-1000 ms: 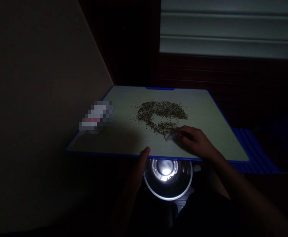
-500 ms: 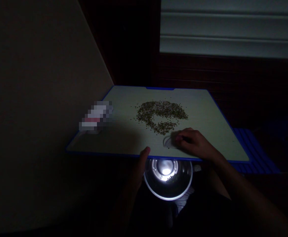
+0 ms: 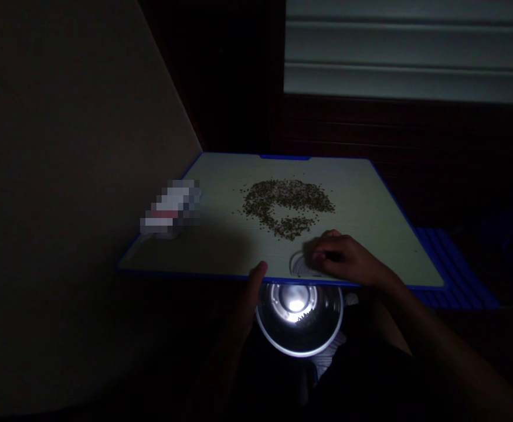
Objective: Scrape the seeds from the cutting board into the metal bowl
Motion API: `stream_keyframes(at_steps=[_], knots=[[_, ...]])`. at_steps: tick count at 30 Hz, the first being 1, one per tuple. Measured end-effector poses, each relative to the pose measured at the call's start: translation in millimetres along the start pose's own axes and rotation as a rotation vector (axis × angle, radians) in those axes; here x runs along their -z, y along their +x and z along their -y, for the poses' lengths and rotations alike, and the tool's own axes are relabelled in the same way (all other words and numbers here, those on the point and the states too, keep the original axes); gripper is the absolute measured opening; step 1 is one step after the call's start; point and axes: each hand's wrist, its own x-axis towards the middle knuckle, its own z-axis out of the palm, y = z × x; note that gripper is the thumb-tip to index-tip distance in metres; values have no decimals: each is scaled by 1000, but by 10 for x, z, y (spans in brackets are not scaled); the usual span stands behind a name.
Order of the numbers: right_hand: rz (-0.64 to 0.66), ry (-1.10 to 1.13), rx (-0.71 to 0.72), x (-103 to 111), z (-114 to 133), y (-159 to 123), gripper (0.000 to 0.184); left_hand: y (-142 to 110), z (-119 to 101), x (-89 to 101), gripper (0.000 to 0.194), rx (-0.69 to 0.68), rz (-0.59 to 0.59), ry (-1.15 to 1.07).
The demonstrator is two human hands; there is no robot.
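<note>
A pale board with a blue rim [image 3: 221, 252] lies in front of me, with a spread of small dark seeds [image 3: 288, 205] on its middle. My right hand [image 3: 346, 258] rests near the board's front edge, fingers closed on a small clear lid-like scraper [image 3: 299, 265] that touches the board. Below that edge a shiny metal bowl [image 3: 299, 319] holds a few seeds. My left hand [image 3: 250, 293] grips the board's front edge beside the bowl, thumb on top and fingers hidden underneath.
A blurred small package [image 3: 170, 208] lies at the board's left side. A pale wall [image 3: 63, 176] stands to the left. Blue ribbed plastic [image 3: 454, 269] shows at the right. Everything around the board is dark.
My right hand has dragged the clear scraper from the near tip of the seed pile toward the board's front edge. The left hand and the bowl have stayed put.
</note>
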Motion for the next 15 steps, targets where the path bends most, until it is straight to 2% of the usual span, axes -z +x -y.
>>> stream_keyframes(at_steps=[5,10,15], knots=[[17,39,29,12,25,-4,15,-45,-46,-17,41,-69,-120,84],[19,56,27,19,25,-14,16,6,16,-6,36,-38,-2,67],[30,77,28,22,20,-24,17,29,37,18,47,-13,-34,56]])
